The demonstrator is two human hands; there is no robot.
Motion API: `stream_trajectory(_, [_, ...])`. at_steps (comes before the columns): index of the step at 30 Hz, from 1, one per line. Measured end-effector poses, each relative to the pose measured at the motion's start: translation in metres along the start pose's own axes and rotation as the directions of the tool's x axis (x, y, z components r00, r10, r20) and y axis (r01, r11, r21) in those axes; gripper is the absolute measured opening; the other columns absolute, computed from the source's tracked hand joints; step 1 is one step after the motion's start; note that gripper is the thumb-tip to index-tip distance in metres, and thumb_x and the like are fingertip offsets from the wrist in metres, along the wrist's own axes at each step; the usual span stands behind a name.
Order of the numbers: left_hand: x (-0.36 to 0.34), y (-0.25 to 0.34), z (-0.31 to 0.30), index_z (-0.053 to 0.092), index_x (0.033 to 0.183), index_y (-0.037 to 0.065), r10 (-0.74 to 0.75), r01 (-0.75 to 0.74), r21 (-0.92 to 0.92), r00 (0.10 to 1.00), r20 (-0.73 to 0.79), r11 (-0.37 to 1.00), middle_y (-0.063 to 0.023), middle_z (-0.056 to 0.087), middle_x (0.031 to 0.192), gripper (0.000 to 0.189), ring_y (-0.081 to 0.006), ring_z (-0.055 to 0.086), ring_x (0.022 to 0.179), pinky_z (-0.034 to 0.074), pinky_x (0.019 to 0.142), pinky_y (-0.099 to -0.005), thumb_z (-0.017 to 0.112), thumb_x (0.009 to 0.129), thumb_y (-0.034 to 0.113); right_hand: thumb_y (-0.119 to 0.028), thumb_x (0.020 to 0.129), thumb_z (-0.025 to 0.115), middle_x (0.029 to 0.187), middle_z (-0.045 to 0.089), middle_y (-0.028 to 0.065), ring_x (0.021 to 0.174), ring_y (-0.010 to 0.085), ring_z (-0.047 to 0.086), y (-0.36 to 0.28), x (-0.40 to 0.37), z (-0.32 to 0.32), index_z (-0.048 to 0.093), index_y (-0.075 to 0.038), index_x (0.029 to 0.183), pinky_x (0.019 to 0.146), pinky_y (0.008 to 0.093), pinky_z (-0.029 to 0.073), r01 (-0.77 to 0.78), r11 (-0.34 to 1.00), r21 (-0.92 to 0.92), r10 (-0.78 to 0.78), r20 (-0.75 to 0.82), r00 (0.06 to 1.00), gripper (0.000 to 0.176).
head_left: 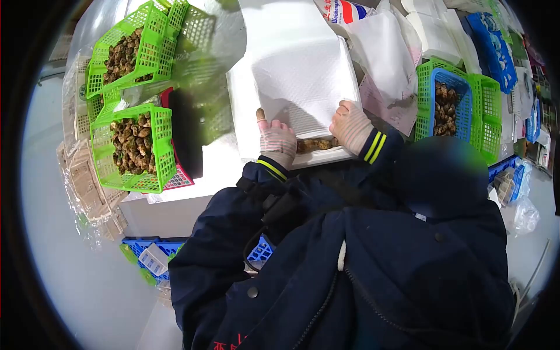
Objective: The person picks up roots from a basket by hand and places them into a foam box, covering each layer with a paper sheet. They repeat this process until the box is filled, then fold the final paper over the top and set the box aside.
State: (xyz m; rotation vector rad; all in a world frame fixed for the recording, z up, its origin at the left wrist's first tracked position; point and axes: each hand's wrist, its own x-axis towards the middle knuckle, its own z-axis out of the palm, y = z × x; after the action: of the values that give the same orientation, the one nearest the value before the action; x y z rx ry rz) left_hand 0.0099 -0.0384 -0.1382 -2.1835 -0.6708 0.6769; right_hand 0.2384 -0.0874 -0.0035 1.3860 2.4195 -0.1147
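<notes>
A white foam box (318, 158) stands in front of me, and a white textured paper sheet (297, 76) covers most of its inside. Brown, lumpy mushroom-like pieces (315, 144) show along the near end, below the sheet. My left hand (277, 142), in a thin pale wrap with a brown cover on one fingertip, rests at the sheet's near left part with fingers stretched out on it. At the near right corner, my right hand (352, 127) has its fingers curled onto the sheet's edge. Its fingertips are partly hidden.
Green baskets (163, 169) of brown pieces stand at left, beside a pink calculator (179, 178). To the right, a blue basket (453, 74) of similar pieces sits within green baskets (490, 111). A white plastic packet (382, 52) lies behind my right hand.
</notes>
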Motion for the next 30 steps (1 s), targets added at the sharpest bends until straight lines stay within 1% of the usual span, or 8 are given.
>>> stream_trajectory(2, [-0.002, 0.007, -0.006, 0.052, 0.115, 0.02, -0.074, 0.184, -0.881, 0.983, 0.169, 0.436, 0.0023, 0.05, 0.088, 0.023, -0.0128, 0.047, 0.088, 0.034, 0.1, -0.0401, 0.043, 0.095, 0.027, -0.02, 0.081, 0.052, 0.078, 0.065, 0.001, 0.087, 0.0182, 0.06, -0.005, -0.008, 0.004, 0.065, -0.014, 0.083, 0.089, 0.0356, 0.036, 0.002, 1.0, 0.016, -0.001, -0.05, 0.999, 0.015])
stream_trajectory(6, [-0.014, -0.105, -0.079, 0.058, 0.089, 0.01, 0.314, -0.174, -0.783, 0.949, 0.028, 0.597, -0.0053, 0.055, 0.07, 0.014, -0.0195, 0.057, 0.081, 0.007, 0.111, -0.0635, 0.046, 0.085, 0.015, -0.02, 0.081, 0.051, 0.077, 0.065, 0.0017, 0.083, 0.0187, 0.06, -0.007, -0.015, -0.001, 0.063, -0.014, 0.085, 0.088, 0.0356, 0.035, 0.025, 0.998, 0.059, -0.029, 0.064, 0.998, 0.014])
stream_trajectory(13, [-0.026, -0.11, -0.067, 0.056, 0.078, 0.011, 0.02, -0.277, -0.892, 0.957, -0.29, 0.356, -0.0051, 0.057, 0.069, 0.012, -0.023, 0.059, 0.077, 0.01, 0.113, -0.0571, 0.061, 0.079, 0.022, -0.019, 0.076, 0.053, 0.081, 0.068, 0.0107, 0.085, 0.0241, 0.063, -0.004, -0.019, -0.012, 0.068, -0.009, 0.082, 0.091, 0.0381, 0.035, -0.068, 0.906, 0.418, 0.031, 0.094, 0.995, 0.02])
stream_trajectory(20, [-0.025, -0.111, -0.067, 0.067, 0.086, 0.019, 0.212, -0.267, -0.806, 0.961, -0.179, 0.528, -0.0026, 0.061, 0.074, 0.015, -0.0211, 0.059, 0.089, 0.004, 0.113, -0.0561, 0.065, 0.076, 0.03, -0.024, 0.076, 0.054, 0.061, 0.061, 0.0011, 0.066, 0.0204, 0.057, -0.03, -0.008, 0.049, 0.062, -0.015, 0.054, 0.088, 0.0376, 0.036, -0.13, 0.982, -0.138, 0.075, -0.346, 0.935, 0.026])
stream_trajectory(22, [-0.026, -0.112, -0.071, 0.066, 0.086, 0.018, 0.214, -0.229, -0.812, 0.968, -0.131, 0.537, -0.0029, 0.061, 0.074, 0.016, -0.0217, 0.059, 0.089, 0.004, 0.114, -0.0561, 0.066, 0.075, 0.03, -0.021, 0.077, 0.055, 0.065, 0.06, 0.0022, 0.069, 0.0214, 0.058, -0.045, -0.006, 0.052, 0.062, -0.013, 0.061, 0.08, 0.0347, 0.042, -0.396, 0.434, -0.809, 0.329, -0.268, 0.906, 0.019])
stream_trajectory(23, [-0.026, -0.114, -0.073, 0.066, 0.088, 0.017, 0.217, -0.242, -0.807, 0.965, -0.145, 0.539, -0.0032, 0.061, 0.075, 0.016, -0.0214, 0.059, 0.089, 0.005, 0.113, -0.0569, 0.065, 0.076, 0.029, -0.023, 0.079, 0.054, 0.065, 0.061, 0.006, 0.068, 0.0256, 0.06, -0.021, -0.026, 0.03, 0.061, -0.013, 0.065, 0.069, 0.0371, 0.046, -0.341, 0.931, -0.133, 0.267, -0.389, 0.881, 0.018])
stream_trajectory(24, [-0.027, -0.116, -0.073, 0.066, 0.088, 0.017, 0.22, -0.249, -0.804, 0.964, -0.151, 0.54, -0.0032, 0.061, 0.075, 0.016, -0.0214, 0.059, 0.089, 0.005, 0.113, -0.0569, 0.065, 0.076, 0.029, -0.024, 0.081, 0.052, 0.065, 0.062, 0.0097, 0.067, 0.0297, 0.061, 0.006, -0.053, 0.003, 0.06, -0.012, 0.069, 0.058, 0.0396, 0.05, 0.066, 0.804, 0.591, 0.306, -0.507, 0.806, 0.018])
stream_trajectory(30, [-0.026, -0.126, -0.108, 0.061, 0.099, 0.016, 0.104, -0.253, -0.815, 0.967, -0.234, 0.52, -0.0036, 0.064, 0.085, 0.027, -0.0223, 0.06, 0.092, 0.016, 0.109, -0.0603, 0.068, 0.074, 0.02, -0.023, 0.086, 0.055, 0.108, 0.063, 0.0153, 0.101, 0.0336, 0.059, 0.14, -0.228, 0.055, 0.06, -0.014, 0.115, 0.086, 0.0428, 0.047, -0.828, -0.001, 0.561, 0.949, 0.262, 0.176, 0.031])
